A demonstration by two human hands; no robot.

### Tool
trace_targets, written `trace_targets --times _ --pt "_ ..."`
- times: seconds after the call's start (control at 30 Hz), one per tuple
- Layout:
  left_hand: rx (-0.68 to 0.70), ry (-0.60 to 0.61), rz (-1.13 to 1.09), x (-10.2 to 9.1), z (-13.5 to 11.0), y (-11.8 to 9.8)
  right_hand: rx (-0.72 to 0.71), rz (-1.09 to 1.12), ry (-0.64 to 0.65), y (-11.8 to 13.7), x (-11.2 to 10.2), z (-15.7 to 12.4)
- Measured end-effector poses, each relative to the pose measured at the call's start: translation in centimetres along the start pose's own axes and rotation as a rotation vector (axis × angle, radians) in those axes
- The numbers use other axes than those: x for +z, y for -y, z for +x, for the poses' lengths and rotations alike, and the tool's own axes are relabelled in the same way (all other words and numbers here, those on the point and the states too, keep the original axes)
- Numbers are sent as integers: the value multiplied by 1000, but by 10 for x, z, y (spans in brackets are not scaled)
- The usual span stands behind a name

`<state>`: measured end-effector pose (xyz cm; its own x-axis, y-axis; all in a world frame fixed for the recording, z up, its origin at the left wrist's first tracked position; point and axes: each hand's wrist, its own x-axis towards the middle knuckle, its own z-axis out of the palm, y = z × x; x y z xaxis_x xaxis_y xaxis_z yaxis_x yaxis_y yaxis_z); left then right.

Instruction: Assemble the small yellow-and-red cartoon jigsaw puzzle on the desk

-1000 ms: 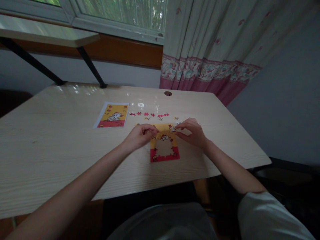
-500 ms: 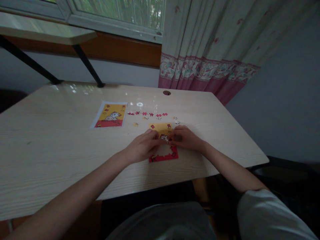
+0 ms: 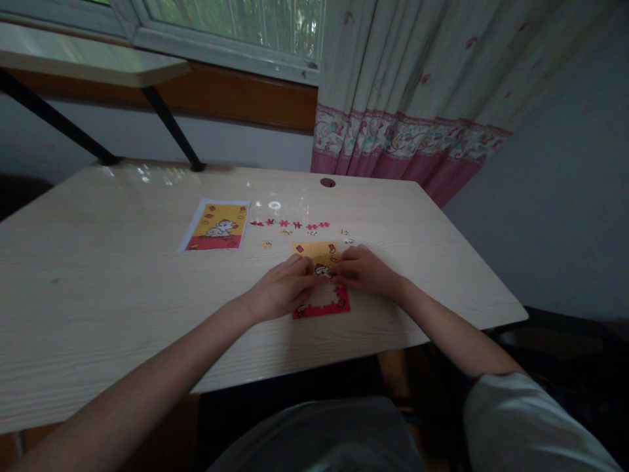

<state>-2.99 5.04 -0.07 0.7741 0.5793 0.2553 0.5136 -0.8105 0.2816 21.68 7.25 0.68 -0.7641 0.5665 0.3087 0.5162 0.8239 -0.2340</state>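
A partly assembled jigsaw puzzle lies flat on the table, yellow at the top and red along the bottom, with a gap in its lower middle where the pale surface shows. My left hand presses its curled fingers onto the puzzle's left side. From the right, my right hand has its fingers bunched together on the puzzle's inner edge. Between the fingertips of both hands a white cartoon animal's head is visible. Whether a loose piece sits under the fingers is hidden.
Red jigsaw pieces form a row beyond the puzzle, with several yellow and white pieces nearer. A printed reference picture lies to the left on the wooden table. A cable hole is near the back edge, below the curtain.
Both hands stay at the same spot on the puzzle. Their fingers shift only slightly.
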Motion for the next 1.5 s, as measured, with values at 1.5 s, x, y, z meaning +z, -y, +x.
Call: trace_targets --times 1.5 --pt "30 -44 53 3 1 1 17 152 28 -10 -4 2"
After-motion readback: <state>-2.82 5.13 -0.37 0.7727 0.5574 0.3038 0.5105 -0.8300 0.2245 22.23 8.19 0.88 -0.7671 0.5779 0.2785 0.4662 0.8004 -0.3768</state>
